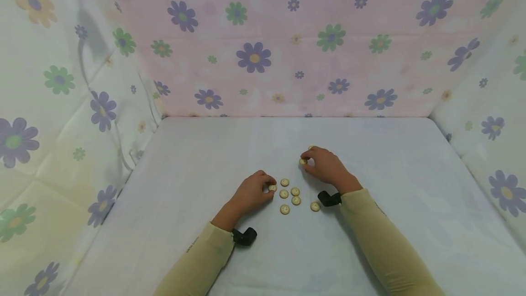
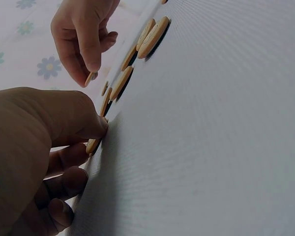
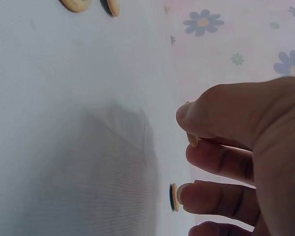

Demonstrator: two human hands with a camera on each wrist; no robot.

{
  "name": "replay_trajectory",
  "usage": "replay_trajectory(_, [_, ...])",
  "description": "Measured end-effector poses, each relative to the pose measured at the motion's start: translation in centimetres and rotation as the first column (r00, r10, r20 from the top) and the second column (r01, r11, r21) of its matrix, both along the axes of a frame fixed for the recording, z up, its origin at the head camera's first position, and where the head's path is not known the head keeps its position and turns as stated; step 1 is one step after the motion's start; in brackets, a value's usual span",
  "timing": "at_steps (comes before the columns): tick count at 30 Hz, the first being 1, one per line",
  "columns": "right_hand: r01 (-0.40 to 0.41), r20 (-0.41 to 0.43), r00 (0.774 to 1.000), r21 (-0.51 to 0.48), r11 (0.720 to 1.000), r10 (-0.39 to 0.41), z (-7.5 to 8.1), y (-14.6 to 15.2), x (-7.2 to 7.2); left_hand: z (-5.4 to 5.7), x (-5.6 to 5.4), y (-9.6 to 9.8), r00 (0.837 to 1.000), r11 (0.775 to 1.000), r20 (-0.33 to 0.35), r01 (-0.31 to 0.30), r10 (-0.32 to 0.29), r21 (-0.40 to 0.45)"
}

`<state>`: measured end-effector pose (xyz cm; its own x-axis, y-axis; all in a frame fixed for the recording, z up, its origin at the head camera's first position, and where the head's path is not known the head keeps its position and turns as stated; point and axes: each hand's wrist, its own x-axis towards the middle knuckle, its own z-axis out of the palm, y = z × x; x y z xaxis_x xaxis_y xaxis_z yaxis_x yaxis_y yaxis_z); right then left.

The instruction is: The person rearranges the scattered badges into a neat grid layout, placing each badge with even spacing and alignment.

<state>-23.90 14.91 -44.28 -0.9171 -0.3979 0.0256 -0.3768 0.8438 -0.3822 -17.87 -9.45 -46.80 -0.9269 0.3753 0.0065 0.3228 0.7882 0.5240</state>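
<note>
My left hand (image 1: 251,192) pinches a small round wooden disc (image 1: 272,187) between thumb and fingers at the table surface. Markings show faintly on its pale top. My right hand (image 1: 326,166), farther back and to the right, pinches another such disc (image 1: 303,161) by its edge; in the right wrist view this disc (image 3: 192,139) appears held off the table. Just beyond the right fingers lies one more disc (image 1: 311,148), partly hidden. Between the hands several loose discs (image 1: 284,193) lie flat in a loose group, and a separate disc (image 1: 314,206) sits near the right wrist.
A white cloth covers the table (image 1: 197,163). Flowered fabric (image 1: 279,35) rises behind it and along both sides. Each wrist carries a black camera mount, such as the left mount (image 1: 244,236) and the right mount (image 1: 329,198).
</note>
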Motion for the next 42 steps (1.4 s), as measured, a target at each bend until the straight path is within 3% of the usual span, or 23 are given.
replay_trajectory(17, [0.058, 0.019, 0.998, -0.019, 0.998, -0.058, -0.4, -0.1, -1.7, -0.3, 0.0, 0.0, 1.000, 1.000, 0.004, -0.004, 0.004, 0.000])
replay_trajectory(42, [0.058, 0.066, 0.996, 0.031, 0.998, -0.060, -0.2, -0.5, -4.4, -0.4, -0.2, -0.1, 1.000, 1.000, 0.001, 0.009, -0.009, 0.001])
